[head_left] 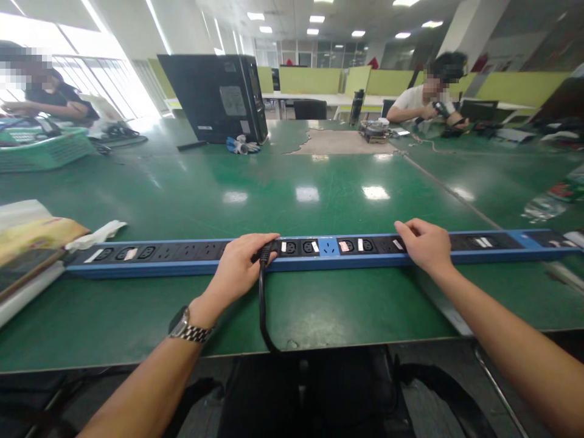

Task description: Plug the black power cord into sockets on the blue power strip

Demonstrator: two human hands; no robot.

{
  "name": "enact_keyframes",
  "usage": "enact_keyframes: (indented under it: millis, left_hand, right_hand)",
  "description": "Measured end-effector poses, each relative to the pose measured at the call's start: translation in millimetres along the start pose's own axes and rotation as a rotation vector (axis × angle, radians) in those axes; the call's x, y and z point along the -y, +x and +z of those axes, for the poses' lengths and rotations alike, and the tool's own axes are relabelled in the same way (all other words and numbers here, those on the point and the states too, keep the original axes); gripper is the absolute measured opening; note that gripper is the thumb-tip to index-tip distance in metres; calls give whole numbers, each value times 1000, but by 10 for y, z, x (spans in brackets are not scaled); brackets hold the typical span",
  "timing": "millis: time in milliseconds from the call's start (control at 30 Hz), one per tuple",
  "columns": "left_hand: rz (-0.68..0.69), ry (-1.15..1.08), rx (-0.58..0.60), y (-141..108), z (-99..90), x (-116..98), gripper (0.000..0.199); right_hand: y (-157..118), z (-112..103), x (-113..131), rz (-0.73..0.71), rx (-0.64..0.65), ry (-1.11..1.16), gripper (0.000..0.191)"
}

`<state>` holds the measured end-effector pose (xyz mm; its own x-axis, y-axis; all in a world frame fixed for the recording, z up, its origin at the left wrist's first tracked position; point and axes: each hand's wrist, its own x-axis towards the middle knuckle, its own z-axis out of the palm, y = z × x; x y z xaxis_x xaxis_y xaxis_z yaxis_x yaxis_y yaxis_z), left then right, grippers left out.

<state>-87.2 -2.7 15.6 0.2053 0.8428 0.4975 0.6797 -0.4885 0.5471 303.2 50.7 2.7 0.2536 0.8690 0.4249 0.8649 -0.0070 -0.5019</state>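
A long blue and black power strip [310, 263] lies across the green table, with several sockets facing up and small white labels on some. My left hand [246, 261] rests on its middle-left part, the fingers bent around the black plug [265, 252], which sits at a socket. From that plug a black cable [261, 307] hangs down over the table's front edge. Farther right, my right hand [424, 243] grips the strip, thumb and fingers closed over its upper side. A watch is on my left wrist.
Beyond the strip stand a black computer case [214, 97] and blue-white gloves [243, 145]. Packages [41, 234] lie at left, near a green basket [45, 149]. A plastic bottle [554, 198] is at right. Two people [59, 97] [426, 97] sit across the table.
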Motion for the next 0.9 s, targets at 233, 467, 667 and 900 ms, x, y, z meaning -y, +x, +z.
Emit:
enact_keyframes:
  millis: [233,467,667,900]
  left_hand:
    - [11,-498,-364,504,-21,-589,32]
    - [-38,-175,-3,493,681,-731,26]
    - [15,113,136,383,818,-678,29]
    - [89,306,219,298,828,-753,46]
  right_hand:
    - [-7,9,35,25,-13,-19,42]
    - [-10,24,16,21,-5,-24,45]
    - [-19,34,14,5,-20,-31,44]
    - [-50,-17,179,72,44,130,42]
